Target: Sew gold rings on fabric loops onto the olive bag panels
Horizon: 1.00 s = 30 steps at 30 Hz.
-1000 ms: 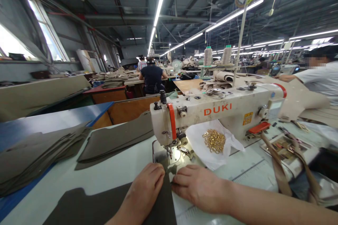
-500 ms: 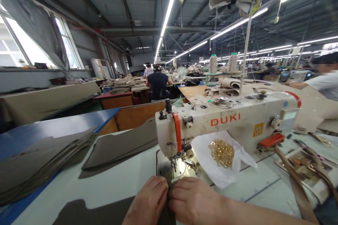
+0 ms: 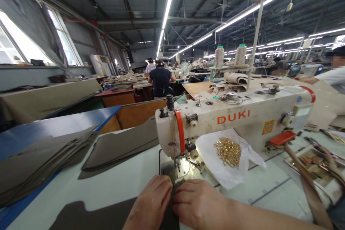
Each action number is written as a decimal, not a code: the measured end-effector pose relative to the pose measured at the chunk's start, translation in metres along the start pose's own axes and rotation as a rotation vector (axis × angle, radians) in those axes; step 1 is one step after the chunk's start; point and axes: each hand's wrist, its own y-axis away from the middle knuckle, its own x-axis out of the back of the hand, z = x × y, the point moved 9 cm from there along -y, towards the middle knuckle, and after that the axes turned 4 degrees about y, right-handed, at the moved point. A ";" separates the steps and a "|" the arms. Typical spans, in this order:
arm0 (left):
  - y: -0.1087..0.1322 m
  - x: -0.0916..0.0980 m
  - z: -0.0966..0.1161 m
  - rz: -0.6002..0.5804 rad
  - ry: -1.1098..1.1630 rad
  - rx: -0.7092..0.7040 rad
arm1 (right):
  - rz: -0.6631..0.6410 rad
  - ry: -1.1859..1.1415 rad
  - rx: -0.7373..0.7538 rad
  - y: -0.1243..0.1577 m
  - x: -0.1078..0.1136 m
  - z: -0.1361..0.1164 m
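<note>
Both hands are together just in front of the needle of a white sewing machine point(image 3: 205, 115). My left hand point(image 3: 155, 201), its fingers closed, grips a dark grey-brown fabric panel point(image 3: 99, 215). Close beside it, my right hand point(image 3: 199, 201) is closed on the same panel's right edge, fingers curled down. The panel spreads left across the pale table, and part of it is hidden under the hands. Behind my fingers lies the metal needle plate point(image 3: 183, 167), lit by the machine's lamp. The presser foot sits just above the plate.
Gold metal rings point(image 3: 228, 151) lie on white paper point(image 3: 208, 154) under the machine arm. Stacked dark panels point(image 3: 118, 143) lie left. At right stands a tray of small parts point(image 3: 309, 165) with a brown strap point(image 3: 309, 190) across it. A co-worker point(image 3: 161, 79) sits ahead.
The view has shifted slightly, so the machine appears a little larger and further right. Both hands keep nearly the same place on the panel before the needle.
</note>
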 end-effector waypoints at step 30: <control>-0.001 0.005 0.001 -0.020 0.033 0.041 | -0.047 0.088 -0.126 -0.006 0.010 0.007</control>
